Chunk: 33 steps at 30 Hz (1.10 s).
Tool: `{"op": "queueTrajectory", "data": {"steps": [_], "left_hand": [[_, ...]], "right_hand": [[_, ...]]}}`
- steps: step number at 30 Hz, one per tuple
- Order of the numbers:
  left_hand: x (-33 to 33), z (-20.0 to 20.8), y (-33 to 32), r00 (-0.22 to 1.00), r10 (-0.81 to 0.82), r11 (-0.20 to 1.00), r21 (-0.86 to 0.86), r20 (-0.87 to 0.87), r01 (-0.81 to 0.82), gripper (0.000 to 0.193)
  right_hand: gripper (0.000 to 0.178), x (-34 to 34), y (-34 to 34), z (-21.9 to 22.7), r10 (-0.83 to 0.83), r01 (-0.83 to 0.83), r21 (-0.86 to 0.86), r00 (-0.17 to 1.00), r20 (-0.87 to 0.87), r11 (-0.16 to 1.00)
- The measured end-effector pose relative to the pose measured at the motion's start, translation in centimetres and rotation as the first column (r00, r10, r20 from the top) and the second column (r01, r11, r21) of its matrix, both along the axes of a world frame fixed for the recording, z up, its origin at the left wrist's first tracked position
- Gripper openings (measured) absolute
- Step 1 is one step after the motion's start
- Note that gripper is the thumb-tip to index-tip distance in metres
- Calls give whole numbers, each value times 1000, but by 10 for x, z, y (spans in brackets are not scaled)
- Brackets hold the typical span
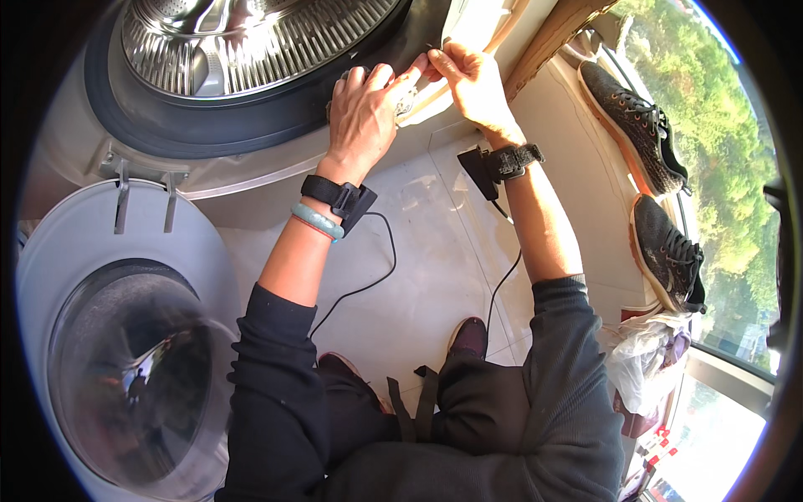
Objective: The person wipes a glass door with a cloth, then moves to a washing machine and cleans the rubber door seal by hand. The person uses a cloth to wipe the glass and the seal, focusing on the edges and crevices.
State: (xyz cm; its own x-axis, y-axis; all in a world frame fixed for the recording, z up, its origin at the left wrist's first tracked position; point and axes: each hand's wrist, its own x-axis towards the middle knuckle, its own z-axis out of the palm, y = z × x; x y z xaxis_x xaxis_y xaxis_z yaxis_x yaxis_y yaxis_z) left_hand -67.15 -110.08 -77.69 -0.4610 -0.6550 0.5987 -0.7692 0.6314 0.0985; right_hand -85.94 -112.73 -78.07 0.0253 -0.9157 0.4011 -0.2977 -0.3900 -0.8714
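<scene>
Both hands meet beside the right edge of an open front-loading washing machine (pixel 117 134). My left hand (pixel 361 121) is closed, knuckles up, over a small light, patterned thing (pixel 406 102) that shows partly under its fingers. Its kind is hidden. With thumb and forefinger pinched, my right hand (pixel 478 88) touches the left fingertips. Something small and dark sits at that pinch, too small to name. Left of the hands lies the steel drum (pixel 259 54) inside its dark rubber seal (pixel 251 117).
The washer's round door (pixel 138 368) stands swung open at my left. Two dark sneakers (pixel 631 125) rest on the window ledge at right, with a white plastic bag (pixel 644 360) nearer me. Black cables (pixel 389 251) hang from both wrist straps above the tiled floor (pixel 418 226).
</scene>
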Motion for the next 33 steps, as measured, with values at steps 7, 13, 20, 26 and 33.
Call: {"op": "queueTrajectory", "data": {"steps": [7, 13, 20, 26, 33], "left_hand": [[10, -2, -2, 985, -105, 992, 51, -134, 112, 68], [12, 7, -13, 980, -123, 976, 159, -158, 148, 56], [20, 8, -24, 971, -153, 942, 271, -184, 199, 37], [29, 10, -25, 997, -51, 940, 335, -57, 67, 29], [42, 18, -15, 995, 100, 921, 378, 21, -100, 25]], "right_hand": [[25, 3, 1, 0, 5, -6, 6, 999, 33, 1000], [26, 3, 2, 1, 2, -3, 30, 999, 34, 1000], [27, 2, -1, -1, 13, -13, 0, 999, 39, 1000], [28, 0, -4, -4, 10, -10, 10, 1000, 28, 1000], [27, 0, -6, -4, -6, 5, 24, 1000, 15, 1000]]}}
